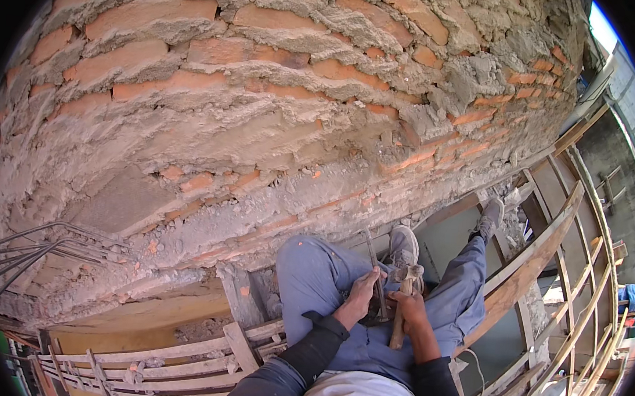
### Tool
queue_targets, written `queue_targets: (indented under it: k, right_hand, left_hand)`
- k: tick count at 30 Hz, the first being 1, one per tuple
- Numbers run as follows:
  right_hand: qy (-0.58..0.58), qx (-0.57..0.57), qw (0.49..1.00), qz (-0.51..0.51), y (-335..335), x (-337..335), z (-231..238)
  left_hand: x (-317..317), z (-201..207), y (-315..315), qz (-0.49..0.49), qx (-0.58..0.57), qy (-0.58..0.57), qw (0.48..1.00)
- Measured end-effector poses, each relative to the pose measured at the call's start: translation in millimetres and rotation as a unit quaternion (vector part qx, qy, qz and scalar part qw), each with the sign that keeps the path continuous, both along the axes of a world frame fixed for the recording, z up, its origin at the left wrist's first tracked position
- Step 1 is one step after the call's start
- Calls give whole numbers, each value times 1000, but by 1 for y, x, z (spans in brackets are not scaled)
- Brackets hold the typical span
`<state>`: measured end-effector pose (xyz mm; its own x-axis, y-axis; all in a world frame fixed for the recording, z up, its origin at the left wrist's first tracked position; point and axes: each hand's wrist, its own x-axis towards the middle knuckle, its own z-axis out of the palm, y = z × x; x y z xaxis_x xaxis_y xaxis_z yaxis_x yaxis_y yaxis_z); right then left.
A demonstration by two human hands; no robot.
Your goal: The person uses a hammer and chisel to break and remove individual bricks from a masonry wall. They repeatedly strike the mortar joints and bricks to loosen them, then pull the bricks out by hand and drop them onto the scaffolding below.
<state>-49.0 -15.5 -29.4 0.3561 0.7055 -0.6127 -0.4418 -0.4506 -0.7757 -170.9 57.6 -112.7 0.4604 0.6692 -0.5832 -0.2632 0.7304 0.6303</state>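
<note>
I sit with bent knees in grey trousers beside a rough brick wall (279, 114). My left hand (359, 298) is closed around a long thin metal chisel (370, 247), which points up and away from me between my knees. A hammer (406, 274) is in my right hand (410, 312), its head upward and its wooden handle passing down through my fingers. The hammer's head is close beside the chisel, to its right. Both tools are in front of my lap, off the wall.
Bent steel bars (37, 252) stick out of the masonry at far left. Wooden slats (166, 368) run along the lower left. At right, a broad plank (525, 286) and a timber frame (574, 267) border a drop. Loose mortar lies on the brick ledge (288, 203).
</note>
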Motion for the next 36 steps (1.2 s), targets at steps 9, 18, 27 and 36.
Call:
queue_targets:
  k: [9,18,27,36]
  right_hand:
    - [202,-1,976,77,-6,27,-13]
    - [271,11,962,20,-9,35,-38]
    - [281,-39,959,2,-4,56,-63]
    - [296,-109,949,10,-9,46,-75]
  left_hand:
    - [4,47,4,-95,-3,78,992]
    - [11,250,19,-40,324,-105,940]
    - [29,435,-17,46,500,-552,666]
    - [48,433,-52,46,353,-630,690]
